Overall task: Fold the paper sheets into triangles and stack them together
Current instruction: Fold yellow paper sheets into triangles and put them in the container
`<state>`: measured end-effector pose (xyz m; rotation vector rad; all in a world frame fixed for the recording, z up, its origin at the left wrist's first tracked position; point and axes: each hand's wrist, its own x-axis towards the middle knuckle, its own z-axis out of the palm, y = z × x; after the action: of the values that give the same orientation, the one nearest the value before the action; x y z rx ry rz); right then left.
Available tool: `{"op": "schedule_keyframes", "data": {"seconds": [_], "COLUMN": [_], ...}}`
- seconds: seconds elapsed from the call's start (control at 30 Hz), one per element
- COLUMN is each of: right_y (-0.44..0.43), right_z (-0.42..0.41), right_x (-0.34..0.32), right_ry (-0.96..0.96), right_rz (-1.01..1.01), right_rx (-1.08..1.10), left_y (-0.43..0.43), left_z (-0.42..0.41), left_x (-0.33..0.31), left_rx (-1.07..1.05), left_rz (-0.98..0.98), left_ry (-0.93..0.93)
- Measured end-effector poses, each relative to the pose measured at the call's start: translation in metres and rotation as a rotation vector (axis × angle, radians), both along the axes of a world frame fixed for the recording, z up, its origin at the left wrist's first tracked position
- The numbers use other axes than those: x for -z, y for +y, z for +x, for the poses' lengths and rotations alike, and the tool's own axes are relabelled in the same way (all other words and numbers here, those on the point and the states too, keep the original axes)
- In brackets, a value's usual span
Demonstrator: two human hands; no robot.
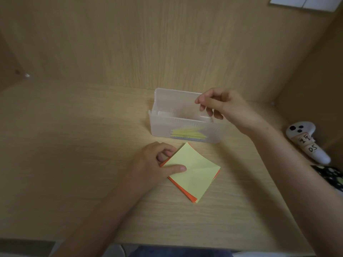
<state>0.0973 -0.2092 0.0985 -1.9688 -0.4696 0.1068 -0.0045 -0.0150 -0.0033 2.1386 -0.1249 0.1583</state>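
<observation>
Paper sheets (193, 169) ready for our diagonal fold.
Left hand (157, 164) pinches their corner; right hand (213, 104), slack and empty, should match corners first.

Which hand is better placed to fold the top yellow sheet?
Left. The left hand has its thumb on the sheet, fingers curled at its edge; the right hand hovers over the box, apart from it.

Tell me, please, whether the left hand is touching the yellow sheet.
Touching. The head view shows the thumb of the left hand lying on the yellow sheet near its left corner, curled fingers at its edge.
</observation>
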Motion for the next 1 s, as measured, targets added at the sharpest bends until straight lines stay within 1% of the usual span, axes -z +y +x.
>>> {"op": "schedule_keyframes", "data": {"seconds": [0.07,0.1,0.17,0.27,0.37,0.47,0.57,0.63,0.73,0.77,0.83,0.9,1.0], "right_y": [-0.003,-0.005,-0.01,-0.015,-0.016,-0.015,-0.011,-0.009,-0.007,-0.007,-0.005,-0.004,-0.007], "right_z": [-0.024,-0.034,-0.049,-0.06,-0.064,-0.068,-0.07,-0.069,-0.073,-0.074,-0.075,-0.076,-0.079], "right_x": [0.004,0.007,0.016,0.037,0.062,0.076,0.08,0.078,0.068,0.065,0.063,0.061,0.058], "right_ry": [-0.025,-0.044,-0.081,-0.14,-0.142,-0.121,-0.137,-0.113,0.067,0.105,0.118,0.071,-0.154], "right_rz": [0.027,0.016,-0.048,-0.218,-0.277,-0.324,-0.27,-0.177,0.074,0.123,0.166,0.174,0.06], "right_rx": [0.01,0.011,0.031,0.088,0.163,0.186,0.192,0.2,0.152,0.144,0.142,0.139,0.083], "left_y": [-0.001,-0.002,-0.001,0.0,0.001,0.001,-0.001,-0.001,-0.002,-0.002,-0.003,-0.003,-0.002], "left_z": [0.001,0.002,0.002,0.0,-0.002,-0.003,-0.005,-0.006,-0.007,-0.006,-0.006,-0.006,-0.006], "left_x": [0.002,0.003,0.003,-0.001,-0.003,-0.004,-0.009,-0.013,-0.02,-0.022,-0.026,-0.03,-0.032], "left_rx": [0.021,0.017,0.007,0.001,-0.014,-0.036,-0.06,-0.07,-0.051,-0.031,0.011,0.022,-0.003], "left_rz": [0.066,0.054,-0.01,-0.074,-0.108,-0.111,-0.172,-0.227,-0.306,-0.316,-0.347,-0.398,-0.488], "left_ry": [-0.012,-0.016,-0.002,0.017,-0.006,-0.051,-0.069,-0.071,-0.057,-0.042,0.005,0.042,0.09]}}
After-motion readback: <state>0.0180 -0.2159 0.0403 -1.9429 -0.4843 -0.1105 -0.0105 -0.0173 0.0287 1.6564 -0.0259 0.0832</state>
